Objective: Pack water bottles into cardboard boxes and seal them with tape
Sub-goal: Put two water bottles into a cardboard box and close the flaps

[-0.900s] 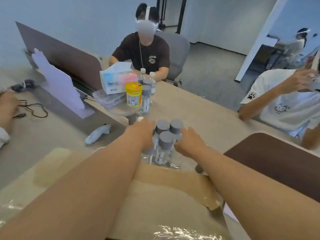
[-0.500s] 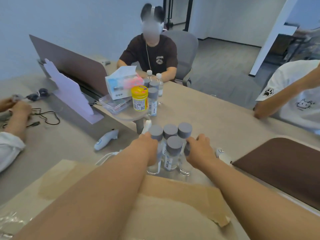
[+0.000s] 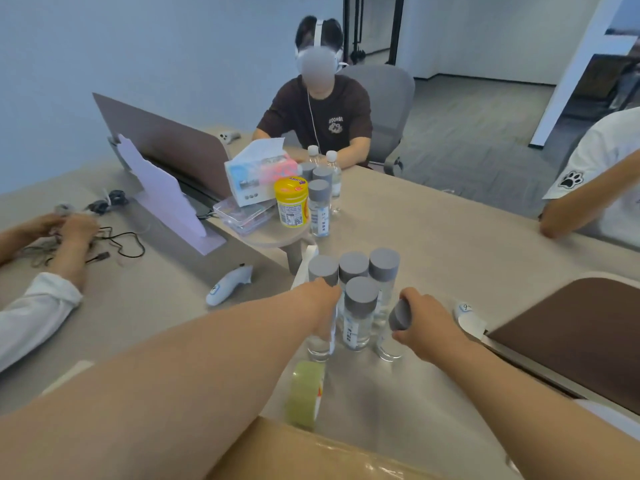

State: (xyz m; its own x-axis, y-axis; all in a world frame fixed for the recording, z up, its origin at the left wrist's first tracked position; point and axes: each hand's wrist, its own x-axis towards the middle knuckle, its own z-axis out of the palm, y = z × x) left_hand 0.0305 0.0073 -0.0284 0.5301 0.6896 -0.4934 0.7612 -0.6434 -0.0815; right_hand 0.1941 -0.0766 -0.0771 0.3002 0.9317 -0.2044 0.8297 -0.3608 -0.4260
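Observation:
Several clear water bottles with grey caps (image 3: 360,306) stand in a tight cluster on the beige table (image 3: 433,237). My left hand (image 3: 320,299) wraps the leftmost bottle (image 3: 322,271) of the cluster. My right hand (image 3: 426,320) grips a bottle (image 3: 398,315) at the right side, tilted toward me. A roll of clear tape (image 3: 304,393) stands on edge just in front of the bottles. The cardboard box (image 3: 311,455) with taped flaps lies at the bottom edge, under my forearms.
More bottles (image 3: 318,206), a yellow jar (image 3: 292,202) and a tissue box (image 3: 258,176) sit on a small round stand behind. A white controller (image 3: 228,284) lies left, another (image 3: 469,317) right by a brown mat (image 3: 581,337). Three other people sit around the table.
The view has tilted up, so the box has slid toward the bottom and the tape roll now shows. My right hand has closed on the right bottle and tipped it.

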